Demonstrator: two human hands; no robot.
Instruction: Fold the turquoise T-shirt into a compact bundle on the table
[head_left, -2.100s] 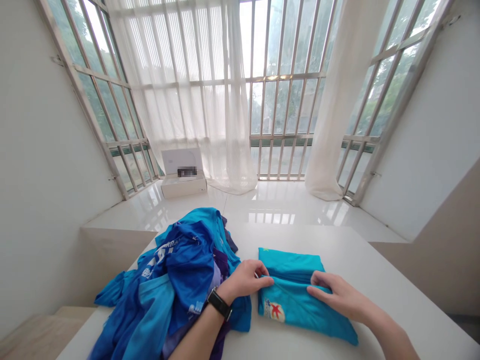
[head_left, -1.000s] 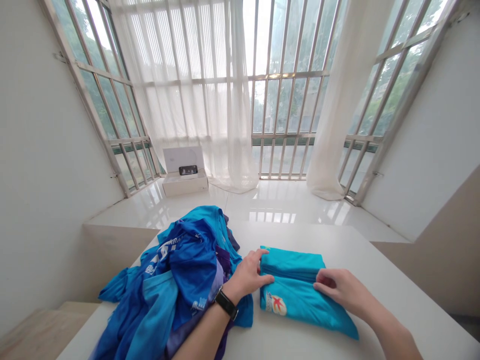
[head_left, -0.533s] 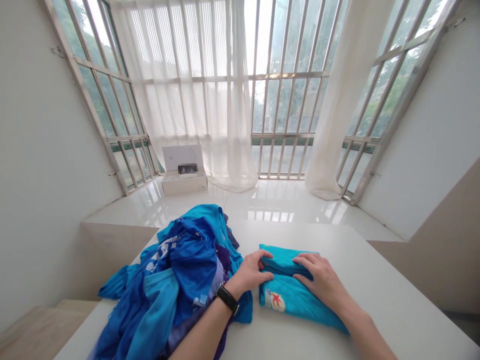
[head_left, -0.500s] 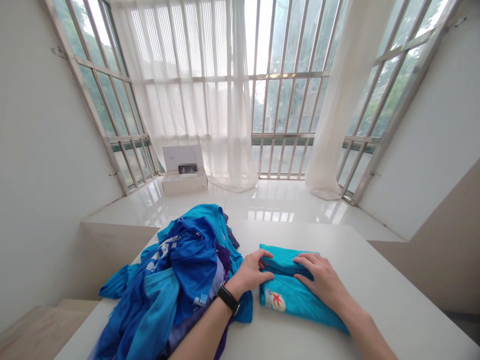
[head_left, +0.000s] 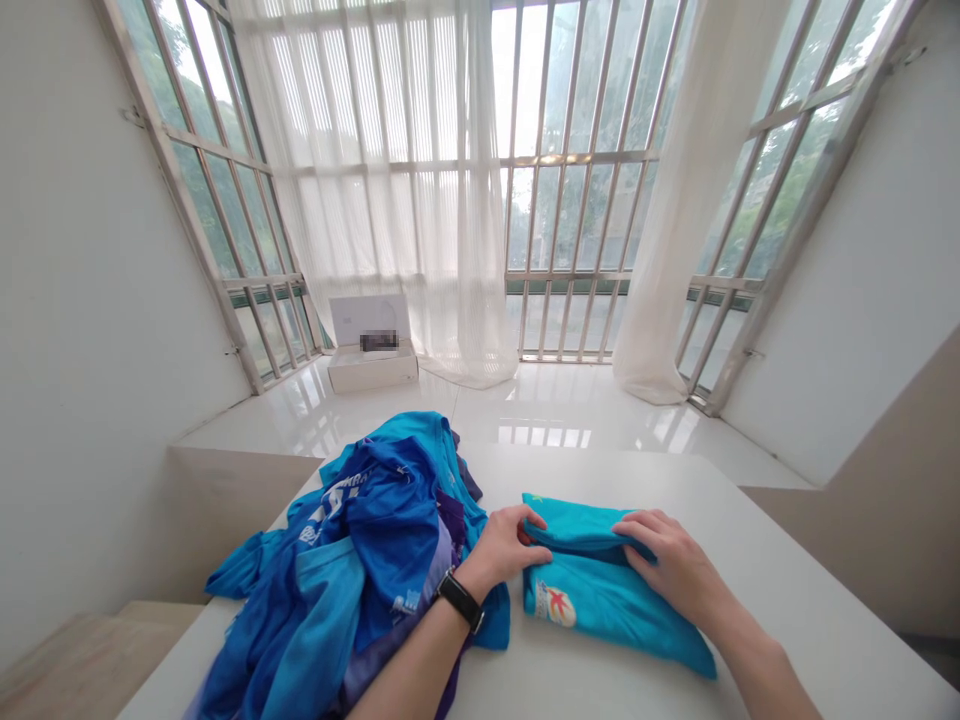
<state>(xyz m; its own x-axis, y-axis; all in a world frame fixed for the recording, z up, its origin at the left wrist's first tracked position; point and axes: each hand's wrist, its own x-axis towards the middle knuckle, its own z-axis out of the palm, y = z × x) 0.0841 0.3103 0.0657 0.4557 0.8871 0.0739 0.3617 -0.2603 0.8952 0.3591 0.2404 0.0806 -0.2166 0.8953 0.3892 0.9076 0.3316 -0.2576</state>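
Note:
A turquoise T-shirt [head_left: 607, 600], folded into a long flat bundle with a red-and-yellow star print near its left end, lies on the white table [head_left: 787, 600]. My left hand [head_left: 504, 545], with a black band on the wrist, pinches the left end of the upper fold between thumb and fingers. Farther right, my right hand [head_left: 667, 560] grips the same folded edge, its thumb below the fabric and its fingers over it. Between the hands a gap shows under the upper fold. Just left of the bundle, a heap of blue, turquoise and purple shirts [head_left: 375, 560] partly sits behind my left forearm.
An open white box [head_left: 373, 370] stands on the glossy window ledge [head_left: 480, 410] beyond the table. Sheer curtains [head_left: 390, 200] hang before barred windows. White walls [head_left: 90, 300] close in both sides.
My right hand has slid right along the shirt's upper fold and its fingers now curl over the edge. My left hand stays at the left end. The view has shifted slightly.

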